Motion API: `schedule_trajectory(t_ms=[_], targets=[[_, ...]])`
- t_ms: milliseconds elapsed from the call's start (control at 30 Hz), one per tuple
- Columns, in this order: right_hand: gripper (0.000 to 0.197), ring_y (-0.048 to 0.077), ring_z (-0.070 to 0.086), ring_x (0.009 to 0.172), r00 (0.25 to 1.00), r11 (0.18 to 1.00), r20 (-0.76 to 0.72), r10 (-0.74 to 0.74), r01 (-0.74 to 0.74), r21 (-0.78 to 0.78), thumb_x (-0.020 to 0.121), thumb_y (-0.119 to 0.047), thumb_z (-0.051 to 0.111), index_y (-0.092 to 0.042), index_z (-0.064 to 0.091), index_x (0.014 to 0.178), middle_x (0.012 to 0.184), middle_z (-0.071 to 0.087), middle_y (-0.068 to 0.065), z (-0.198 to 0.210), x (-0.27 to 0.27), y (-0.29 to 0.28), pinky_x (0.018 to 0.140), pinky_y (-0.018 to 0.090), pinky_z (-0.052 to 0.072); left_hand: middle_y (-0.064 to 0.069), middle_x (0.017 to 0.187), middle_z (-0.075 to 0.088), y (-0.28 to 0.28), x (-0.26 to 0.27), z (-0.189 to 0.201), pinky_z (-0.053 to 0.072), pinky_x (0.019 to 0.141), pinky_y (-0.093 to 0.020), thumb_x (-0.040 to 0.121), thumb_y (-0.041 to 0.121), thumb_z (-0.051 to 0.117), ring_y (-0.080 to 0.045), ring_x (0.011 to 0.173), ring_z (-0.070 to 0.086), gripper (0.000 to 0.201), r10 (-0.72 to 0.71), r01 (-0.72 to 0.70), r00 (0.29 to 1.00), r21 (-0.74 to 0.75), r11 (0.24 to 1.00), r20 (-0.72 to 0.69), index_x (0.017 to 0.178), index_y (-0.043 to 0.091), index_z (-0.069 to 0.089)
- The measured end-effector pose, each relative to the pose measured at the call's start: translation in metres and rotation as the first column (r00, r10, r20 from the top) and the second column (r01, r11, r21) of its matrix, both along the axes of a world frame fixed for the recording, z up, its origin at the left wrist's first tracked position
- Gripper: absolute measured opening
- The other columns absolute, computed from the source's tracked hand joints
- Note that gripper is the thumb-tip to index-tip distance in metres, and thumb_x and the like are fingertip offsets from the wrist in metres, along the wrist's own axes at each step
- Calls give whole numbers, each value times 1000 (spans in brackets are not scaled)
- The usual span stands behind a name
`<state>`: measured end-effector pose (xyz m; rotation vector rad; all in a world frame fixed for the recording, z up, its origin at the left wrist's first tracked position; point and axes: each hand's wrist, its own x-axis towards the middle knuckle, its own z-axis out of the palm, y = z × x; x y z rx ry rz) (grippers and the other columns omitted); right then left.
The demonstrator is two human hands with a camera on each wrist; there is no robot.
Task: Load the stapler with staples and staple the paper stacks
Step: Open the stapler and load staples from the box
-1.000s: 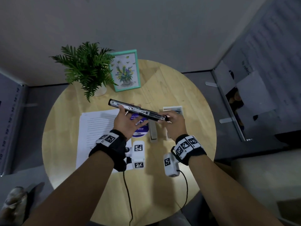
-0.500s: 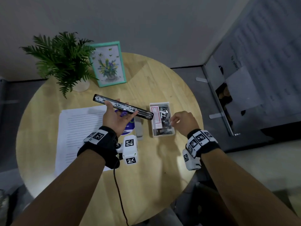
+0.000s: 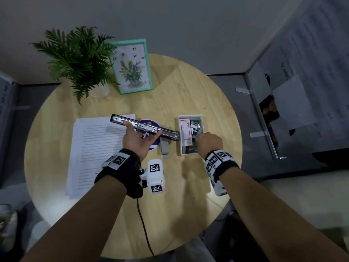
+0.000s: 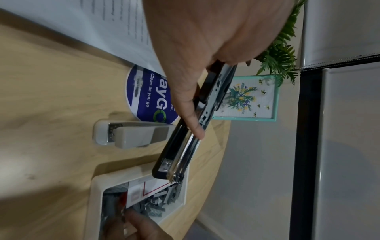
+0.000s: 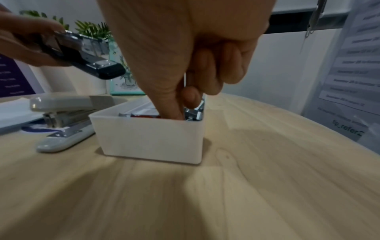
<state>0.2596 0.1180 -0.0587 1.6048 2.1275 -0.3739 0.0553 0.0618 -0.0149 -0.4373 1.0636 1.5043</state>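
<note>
My left hand (image 3: 139, 138) grips a long black stapler (image 3: 145, 127), opened out flat, and holds it above the table. Its metal staple channel (image 4: 185, 146) faces up, with my thumb along its side. My right hand (image 3: 200, 140) reaches down into a white box (image 3: 190, 115) of loose staples (image 3: 196, 127). In the right wrist view, thumb and forefinger (image 5: 180, 105) dip among the staples with the other fingers curled; the box wall (image 5: 150, 139) hides the tips. A paper stack (image 3: 94, 148) lies left of the hands.
A grey stapler (image 3: 165, 148) lies shut between the box and a purple round coaster (image 3: 149, 122). A potted fern (image 3: 79, 59) and a teal picture frame (image 3: 132, 67) stand at the back of the round wooden table (image 3: 170, 205). A cable (image 3: 143, 224) trails toward me.
My right hand has let go of the black stapler's end, moved right and gone down into the staple box. The left hand still holds the stapler in the same place.
</note>
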Motion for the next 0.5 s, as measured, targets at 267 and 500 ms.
schedule_trajectory(t_ms=[267,500], targets=[[21,25,67,82,996,1000,-90,5,-7,-24,86,-19,57,-19,68,104,96,69,5,1,4,3,68,30,50,-14,98,62,-3,7,0,57,76,-56,96,52,39,-40,108,58,45,-27,27,1000,-3,1000,-12,95,11,59],[14,23,66,81,890,977,-403,-214,188,-102,82,-18,68,-22,65,68,86,68,2,19,34,9,65,26,46,-15,104,63,-5,7,3,57,73,-56,95,51,41,-37,100,62,45,-36,36,999,3,999,-16,97,11,60]])
